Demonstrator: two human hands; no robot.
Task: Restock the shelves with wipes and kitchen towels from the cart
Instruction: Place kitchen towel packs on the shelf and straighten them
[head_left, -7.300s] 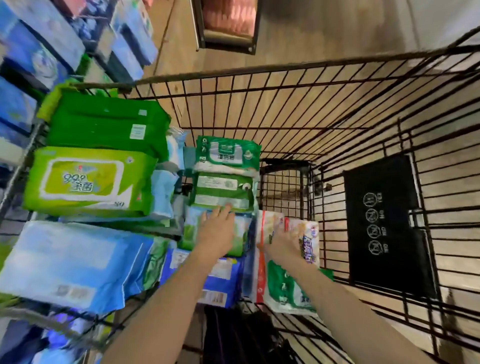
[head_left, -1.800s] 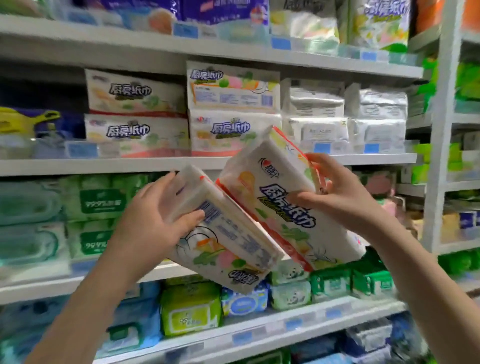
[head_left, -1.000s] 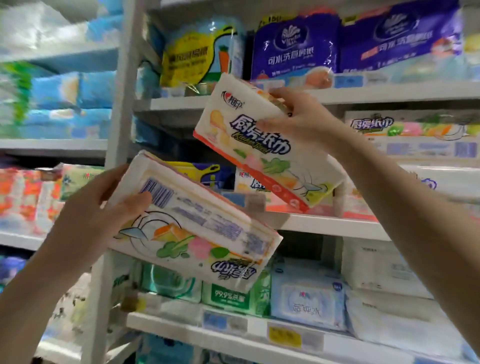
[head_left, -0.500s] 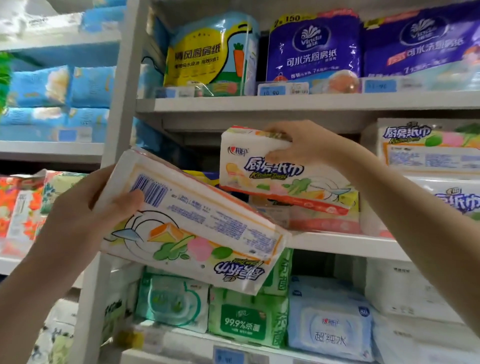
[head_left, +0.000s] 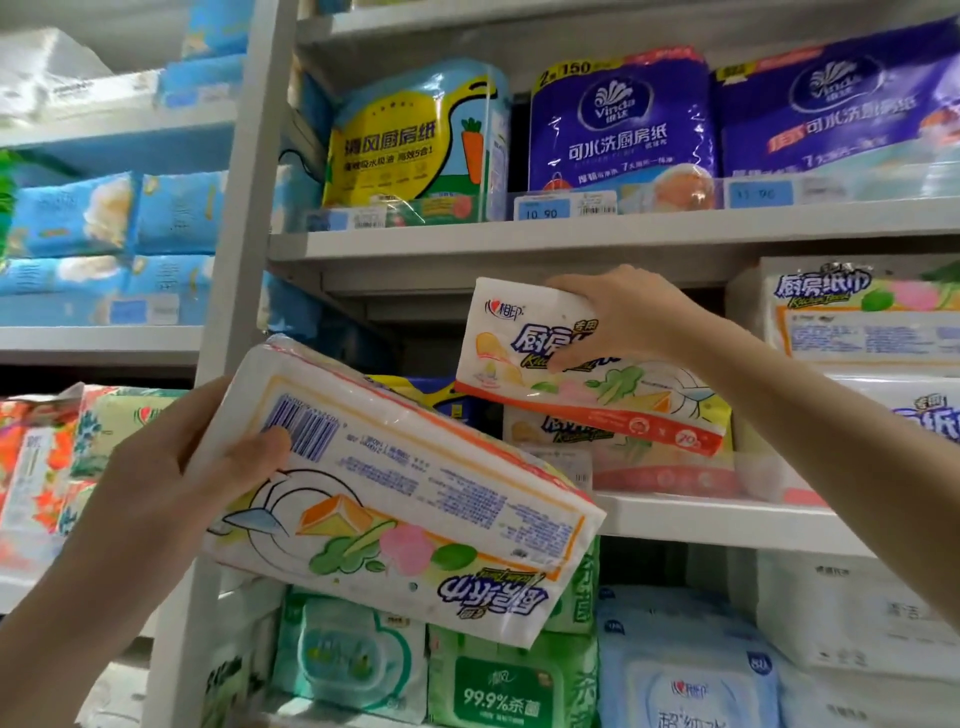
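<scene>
My left hand (head_left: 171, 483) grips one white kitchen towel pack (head_left: 415, 499) by its left end, back side out with the barcode showing, tilted in front of the shelves. My right hand (head_left: 618, 317) grips a second kitchen towel pack (head_left: 597, 389) from above and holds it on top of an identical pack (head_left: 623, 457) lying on the middle shelf (head_left: 701, 519). More of the same packs (head_left: 862, 317) are stacked to the right on that shelf. Green and blue wipes packs (head_left: 509, 686) fill the shelf below.
The shelf above (head_left: 519, 239) carries yellow (head_left: 415, 140) and purple (head_left: 623, 124) kitchen roll packs with price tags along its edge. A white upright post (head_left: 228, 312) divides this bay from the left one, where blue tissue packs (head_left: 104, 218) are stacked.
My right hand has pushed its pack further onto the stack on the middle shelf. My left hand still holds the other pack at about the same place. The cart is out of view.
</scene>
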